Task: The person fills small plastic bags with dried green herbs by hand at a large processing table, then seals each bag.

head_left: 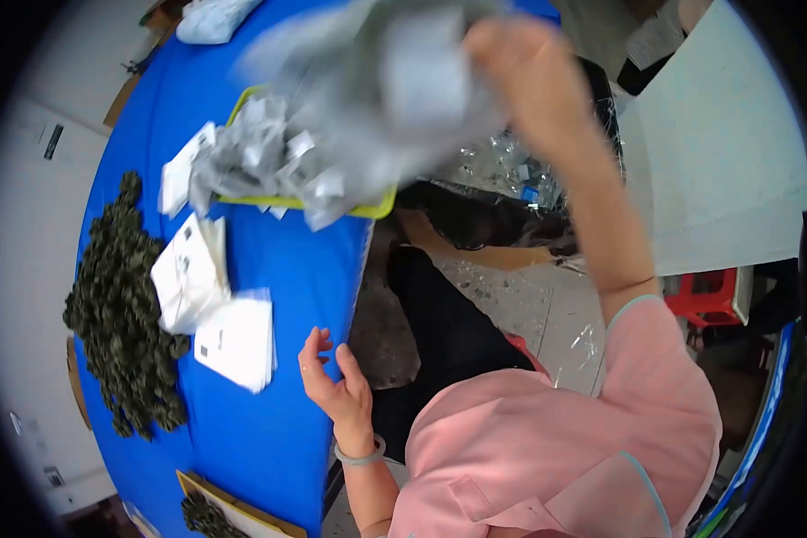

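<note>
My right hand (pixel 527 76) is raised at the top of the head view, its fingers pinching a greyish plastic bag (pixel 350 90) that is smeared by motion. A whitish patch shows on the bag near my fingers. Below and behind it, a yellow-green tray (pixel 381 206) on the blue table holds several crumpled grey plastic bags (pixel 255 139) with white labels. My left hand (pixel 339 381) is empty beside the table edge, palm up with fingers apart and loosely curled. Closest to it on the table lies a stack of white printed packets (pixel 238 341).
A heap of dark green clumped pieces (pixel 121 314) covers the table's far left. More white packets (pixel 190 273) lie beside it. A yellow-edged box (pixel 242 511) sits at the lower end. Under my right arm is a black-lined bin (pixel 511 179) with clear scraps; a red stool (pixel 704 296) stands right.
</note>
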The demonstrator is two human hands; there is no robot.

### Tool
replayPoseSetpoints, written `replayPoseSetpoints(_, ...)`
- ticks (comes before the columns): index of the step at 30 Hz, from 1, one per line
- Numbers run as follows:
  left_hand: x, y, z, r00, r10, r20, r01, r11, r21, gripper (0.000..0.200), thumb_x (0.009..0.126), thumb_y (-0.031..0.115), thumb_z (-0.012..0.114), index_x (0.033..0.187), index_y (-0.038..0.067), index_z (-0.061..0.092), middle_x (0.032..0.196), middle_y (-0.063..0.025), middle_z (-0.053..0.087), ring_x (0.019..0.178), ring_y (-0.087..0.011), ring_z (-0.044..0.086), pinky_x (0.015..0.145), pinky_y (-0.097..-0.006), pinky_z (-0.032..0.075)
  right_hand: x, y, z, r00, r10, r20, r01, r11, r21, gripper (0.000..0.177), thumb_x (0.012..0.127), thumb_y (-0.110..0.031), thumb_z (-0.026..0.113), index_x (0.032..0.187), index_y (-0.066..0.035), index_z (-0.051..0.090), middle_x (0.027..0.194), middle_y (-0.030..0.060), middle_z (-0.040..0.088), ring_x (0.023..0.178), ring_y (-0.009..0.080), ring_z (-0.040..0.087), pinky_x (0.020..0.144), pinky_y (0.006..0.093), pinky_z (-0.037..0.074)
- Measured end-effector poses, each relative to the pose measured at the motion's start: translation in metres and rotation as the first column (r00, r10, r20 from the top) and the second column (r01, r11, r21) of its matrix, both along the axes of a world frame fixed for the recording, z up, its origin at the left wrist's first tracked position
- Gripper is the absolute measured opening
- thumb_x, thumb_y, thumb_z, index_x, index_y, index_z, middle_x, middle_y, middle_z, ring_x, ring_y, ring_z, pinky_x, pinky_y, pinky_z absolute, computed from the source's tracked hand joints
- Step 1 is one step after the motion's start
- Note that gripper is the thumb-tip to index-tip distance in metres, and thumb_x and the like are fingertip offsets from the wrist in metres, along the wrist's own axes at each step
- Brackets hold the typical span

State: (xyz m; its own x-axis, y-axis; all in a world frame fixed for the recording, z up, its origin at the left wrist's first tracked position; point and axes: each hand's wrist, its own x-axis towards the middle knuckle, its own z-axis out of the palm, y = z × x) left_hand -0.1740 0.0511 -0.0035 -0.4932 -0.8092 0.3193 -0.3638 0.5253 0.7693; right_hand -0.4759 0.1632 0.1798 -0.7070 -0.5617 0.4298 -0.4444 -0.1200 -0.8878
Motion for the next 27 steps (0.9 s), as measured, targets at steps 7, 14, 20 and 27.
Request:
replayPoseSetpoints(7, -0.096, -0.024, -0.021, 0.988, -0.036, 0.152, 0.079, 0.954, -0.29, 0.025, 0.085, -0.002, 0.063, 0.109, 0.0, 0.062, 0.1, -0.0143, 0.063, 0.087, -0.0276, 0.058, 0.078, -0.0345, 0.049, -0.309, 0.083, -0.148, 0.956, 0.004, -0.294, 0.191, 0.752, 0.631, 0.044, 0.094, -0.044, 0.058, 0.094, -0.002, 0.07, 0.076, 0.0041, 0.065, 0.061, 0.0119, 0.055, 0.052, 0.023, 0.044)
replayPoseSetpoints(14, -0.104, -0.032, -0.046, 0.952, 0.063, 0.3, 0.03, 0.955, -0.296, 0.018, 0.088, 0.001, 0.061, 0.106, -0.001, 0.061, 0.093, -0.013, 0.057, 0.078, -0.0238, 0.053, 0.068, -0.0314, 0.046, -0.345, 0.079, -0.323, 0.92, -0.08, 0.383, -0.311, 0.442, 0.841, 0.051, 0.088, -0.052, 0.065, 0.078, -0.002, 0.064, 0.061, 0.0033, 0.054, 0.047, 0.0143, 0.047, 0.042, 0.0279, 0.042)
replayPoseSetpoints(20, -0.089, -0.036, -0.059, 0.926, 0.152, 0.345, 0.003, 0.912, -0.41, 0.016, 0.085, -0.001, 0.06, 0.101, 0.0, 0.059, 0.09, -0.0106, 0.054, 0.071, -0.0213, 0.047, 0.062, -0.0307, 0.041, -0.386, 0.058, -0.282, 0.853, 0.227, 0.47, -0.522, 0.347, 0.78, 0.042, 0.088, -0.046, 0.068, 0.082, -0.005, 0.065, 0.067, -0.0009, 0.054, 0.054, 0.0095, 0.044, 0.046, 0.0261, 0.042)
replayPoseSetpoints(27, -0.09, -0.025, -0.047, 0.961, 0.129, 0.243, -0.001, 0.884, -0.467, 0.057, 0.081, 0.029, 0.073, 0.126, 0.006, 0.047, 0.13, -0.0185, 0.047, 0.11, -0.0354, 0.05, 0.095, -0.0447, 0.043, -0.269, -0.071, -0.108, 0.887, 0.319, 0.333, -0.377, 0.918, 0.126, 0.039, 0.092, -0.027, 0.068, 0.12, -0.001, 0.063, 0.102, 0.0066, 0.07, 0.084, 0.0122, 0.066, 0.075, 0.0223, 0.054)
